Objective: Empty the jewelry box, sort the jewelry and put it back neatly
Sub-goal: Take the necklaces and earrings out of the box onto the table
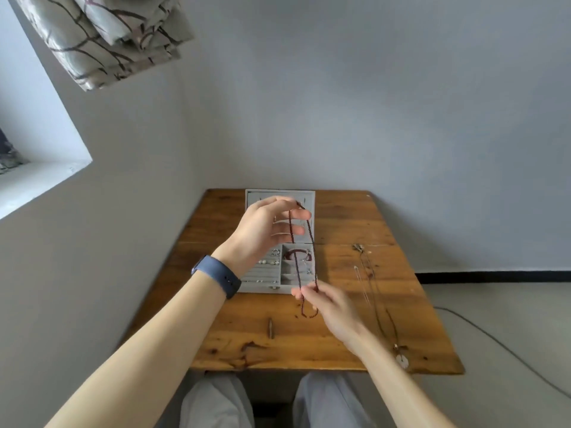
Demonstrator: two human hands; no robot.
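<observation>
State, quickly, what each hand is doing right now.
Left hand: pinches the top of the beaded necklace.
Right hand: pinches it near its lower loop.

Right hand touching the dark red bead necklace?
Touching. Head view: the right hand pinches the dark red bead necklace near its lower end, and the end of the loop hangs below the hand.
</observation>
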